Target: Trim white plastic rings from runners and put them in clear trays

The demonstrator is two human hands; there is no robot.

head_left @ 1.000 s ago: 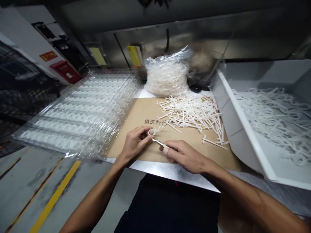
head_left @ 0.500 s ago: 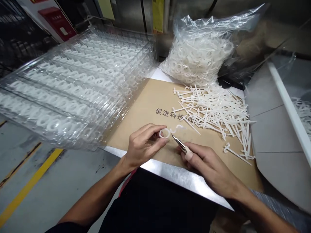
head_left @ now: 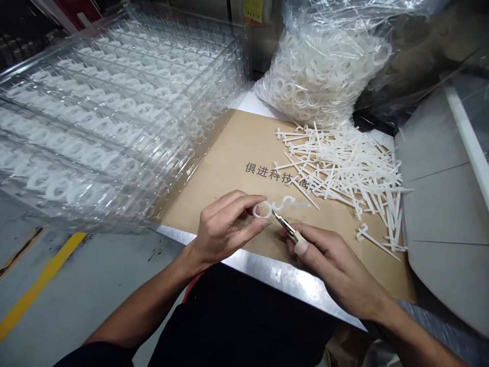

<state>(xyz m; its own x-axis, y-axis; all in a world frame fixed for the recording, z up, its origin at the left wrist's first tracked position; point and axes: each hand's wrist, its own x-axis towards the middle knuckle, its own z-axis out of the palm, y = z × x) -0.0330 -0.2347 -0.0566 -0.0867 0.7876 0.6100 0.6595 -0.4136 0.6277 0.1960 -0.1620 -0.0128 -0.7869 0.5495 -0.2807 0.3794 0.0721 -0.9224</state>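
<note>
Between the thumb and forefinger of my left hand (head_left: 231, 221) is a white plastic ring (head_left: 262, 209), held above the brown cardboard sheet (head_left: 214, 173). A thin curved white stem (head_left: 290, 202) stretches to the right from the ring's edge. My right hand (head_left: 321, 252) is closed around nippers (head_left: 287, 227) with a pale grip. Their tips are at the spot where stem and ring meet; I cannot tell whether the two are still joined. Right of my hands lies a loose heap of white plastic stems (head_left: 344, 168).
Stacked clear trays (head_left: 114, 117) with rows of white rings stand on the left. A clear bag (head_left: 324, 71) full of rings is at the back. To the right is a grey bin (head_left: 446, 204). The table's metal edge (head_left: 282, 278) runs along the front.
The nippers' tips have come closer to the ring, and more of the stem now shows at its right. The camera's view has shifted slightly; both hands keep their grip.
</note>
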